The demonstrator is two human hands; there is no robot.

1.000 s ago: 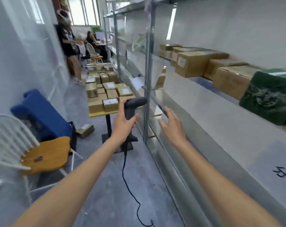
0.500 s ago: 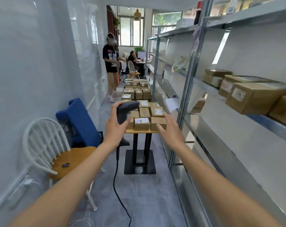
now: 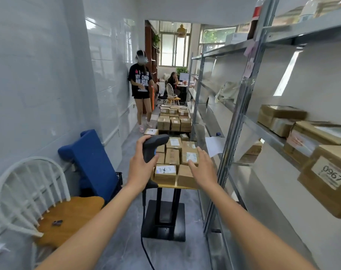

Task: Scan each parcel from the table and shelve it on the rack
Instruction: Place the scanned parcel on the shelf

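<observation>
Left hand [image 3: 140, 168] holds matte black scanner [image 3: 153, 147].

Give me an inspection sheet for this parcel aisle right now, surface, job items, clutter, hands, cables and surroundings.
Surface: small yellow table on a black pedestal, covered in parcels.
Job's things: cardboard parcels on the table, more stacked beyond; rack at right holds several boxes, one labelled 0967.
Clutter: small dark object on the chair seat; loose paper on a rack shelf.
Hands: left hand grips the scanner; right hand open, reaching over the parcels.
Cables: scanner cord hangs to the floor.
Surroundings: white chair, blue cushion, one person standing, one seated far back.
</observation>
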